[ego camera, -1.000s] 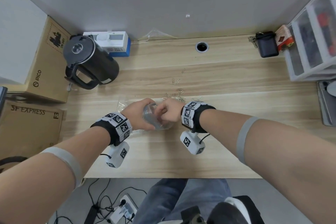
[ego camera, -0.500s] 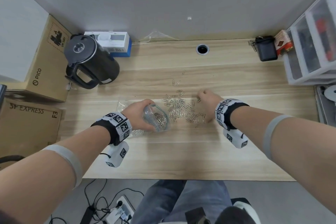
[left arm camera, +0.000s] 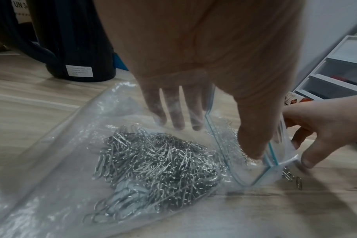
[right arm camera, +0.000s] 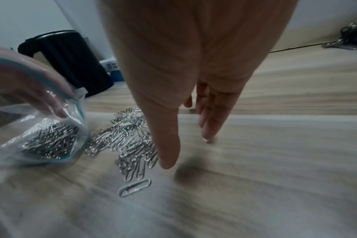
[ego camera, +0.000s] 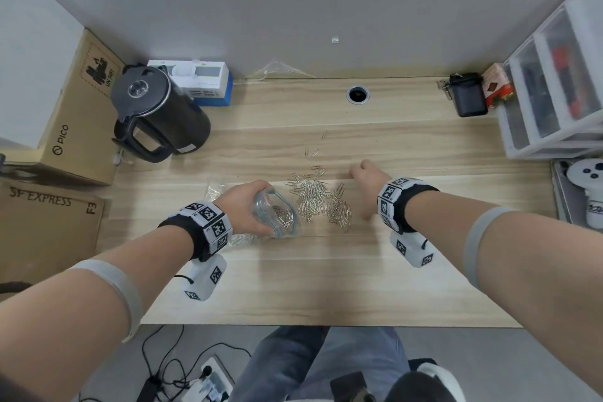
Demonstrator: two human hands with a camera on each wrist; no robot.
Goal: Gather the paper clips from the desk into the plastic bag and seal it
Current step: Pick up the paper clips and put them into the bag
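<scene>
— What's the surface?
— A pale wooden desk (ego camera: 424,271) against a grey wall, with one black kettle (ego camera: 160,114) and one drawer unit (ego camera: 554,91).
— And the clips?
— One heap of paper clips (ego camera: 319,202) mid-desk, too many to count. The left hand (ego camera: 241,209) grips one plastic bag (left arm camera: 51,177) open, clips inside; the right hand (ego camera: 367,179), fingers straight, rests beside the heap.

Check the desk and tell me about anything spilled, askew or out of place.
A loose heap of paper clips lies spilled on the desk beside the open plastic bag, with a few strays scattered toward the wall. The left hand holds the bag's mouth open; the right hand rests beside the heap.
</scene>
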